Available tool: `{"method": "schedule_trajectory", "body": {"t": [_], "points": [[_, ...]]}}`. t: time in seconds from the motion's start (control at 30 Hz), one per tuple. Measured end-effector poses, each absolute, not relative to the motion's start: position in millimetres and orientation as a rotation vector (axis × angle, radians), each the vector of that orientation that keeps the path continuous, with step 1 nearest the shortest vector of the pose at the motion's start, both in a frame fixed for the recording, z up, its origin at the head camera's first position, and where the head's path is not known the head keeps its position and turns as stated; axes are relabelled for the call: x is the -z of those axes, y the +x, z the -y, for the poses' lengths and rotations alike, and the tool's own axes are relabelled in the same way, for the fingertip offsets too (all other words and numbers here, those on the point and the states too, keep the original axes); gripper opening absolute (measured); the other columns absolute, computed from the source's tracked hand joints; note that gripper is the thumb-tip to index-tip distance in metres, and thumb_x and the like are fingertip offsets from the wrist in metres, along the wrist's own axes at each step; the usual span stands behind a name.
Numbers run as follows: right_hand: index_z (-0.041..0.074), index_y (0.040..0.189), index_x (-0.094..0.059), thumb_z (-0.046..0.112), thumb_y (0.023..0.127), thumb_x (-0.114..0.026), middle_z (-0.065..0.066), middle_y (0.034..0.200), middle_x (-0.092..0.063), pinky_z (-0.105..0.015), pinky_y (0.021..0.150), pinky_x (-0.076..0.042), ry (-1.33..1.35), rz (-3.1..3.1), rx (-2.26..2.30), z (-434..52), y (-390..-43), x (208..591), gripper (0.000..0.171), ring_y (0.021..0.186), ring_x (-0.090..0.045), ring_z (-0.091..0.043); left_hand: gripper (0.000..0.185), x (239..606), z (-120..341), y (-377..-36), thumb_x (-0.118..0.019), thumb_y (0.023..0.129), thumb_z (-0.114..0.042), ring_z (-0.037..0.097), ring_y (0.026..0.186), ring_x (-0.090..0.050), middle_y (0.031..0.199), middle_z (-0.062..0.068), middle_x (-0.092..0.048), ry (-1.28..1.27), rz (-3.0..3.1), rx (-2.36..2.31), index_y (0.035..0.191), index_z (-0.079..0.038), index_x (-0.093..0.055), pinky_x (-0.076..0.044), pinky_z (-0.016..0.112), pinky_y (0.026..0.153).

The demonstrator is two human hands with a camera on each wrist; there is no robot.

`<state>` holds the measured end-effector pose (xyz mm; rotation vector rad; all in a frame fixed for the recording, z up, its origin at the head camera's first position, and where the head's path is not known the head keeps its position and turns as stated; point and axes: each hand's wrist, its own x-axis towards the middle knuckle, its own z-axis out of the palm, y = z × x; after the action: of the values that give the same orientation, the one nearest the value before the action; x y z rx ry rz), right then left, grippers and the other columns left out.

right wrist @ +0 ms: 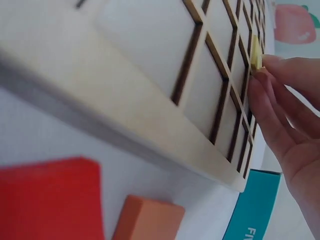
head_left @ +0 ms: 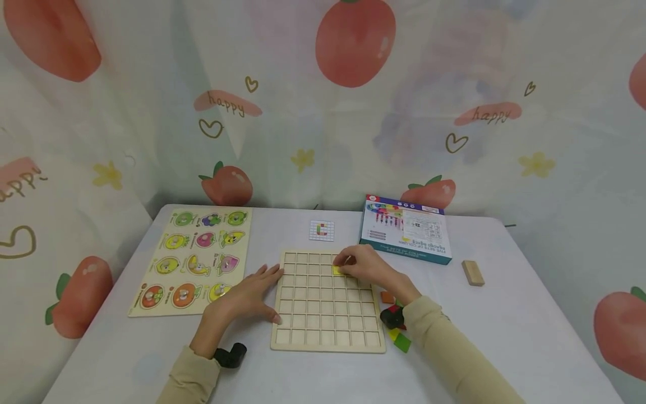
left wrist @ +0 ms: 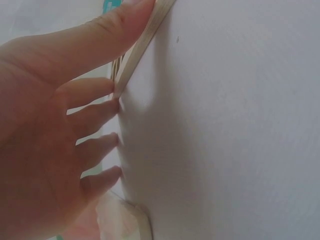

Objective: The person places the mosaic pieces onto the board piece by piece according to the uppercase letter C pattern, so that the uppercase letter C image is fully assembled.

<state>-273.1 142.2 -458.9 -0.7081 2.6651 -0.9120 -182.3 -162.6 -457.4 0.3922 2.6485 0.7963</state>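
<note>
A wooden grid board (head_left: 328,347) with square cells lies in the middle of the table. My right hand (head_left: 370,266) pinches a yellow square tile (head_left: 338,270) over a cell near the board's upper right; the right wrist view shows the tile (right wrist: 256,52) tilted between thumb and fingers. Against the board's left edge rests my left hand (head_left: 247,297), fingers spread and thumb touching the rim (left wrist: 142,45). A small pattern card (head_left: 321,230) with a coloured shape on a grid lies behind the board.
Loose coloured tiles, among them a green one (head_left: 402,343) and an orange one (head_left: 387,297), lie right of the board, partly under my right wrist. A fruit puzzle board (head_left: 136,306) lies left. Back right are a boxed set (head_left: 404,252) and a wooden block (head_left: 473,273).
</note>
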Motion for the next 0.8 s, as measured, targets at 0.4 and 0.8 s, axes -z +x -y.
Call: {"method": "schedule_trajectory", "body": {"t": [0.4, 0.8], "points": [[0.013, 0.112, -0.077, 0.016, 0.097, -0.071, 0.002, 0.103, -0.075, -0.031, 0.084, -0.054, -0.666, -2.673, 0.956, -172.7, -259.1, 451.3, 0.017, 0.090, -0.062, -0.015, 0.106, 459.5, 161.3, -182.6, -0.095, 0.071, -0.029, 0.037, 0.159, -0.018, 0.170, 0.009, -0.030, 0.386, -2.648, -0.794, 0.159, -0.009, -0.040, -0.023, 0.063, 0.124], [0.013, 0.113, -0.078, 0.020, 0.096, -0.073, 0.003, 0.100, -0.073, -0.026, 0.078, -0.054, -0.592, -2.701, 0.961, -205.4, -241.9, 452.5, 0.019, 0.090, -0.061, -0.016, 0.106, 460.1, 163.5, -183.1, -0.094, 0.073, -0.030, 0.036, 0.160, -0.014, 0.171, 0.008, -0.027, 0.382, -2.635, -0.803, 0.160, -0.010, -0.037, -0.021, 0.062, 0.126]]}}
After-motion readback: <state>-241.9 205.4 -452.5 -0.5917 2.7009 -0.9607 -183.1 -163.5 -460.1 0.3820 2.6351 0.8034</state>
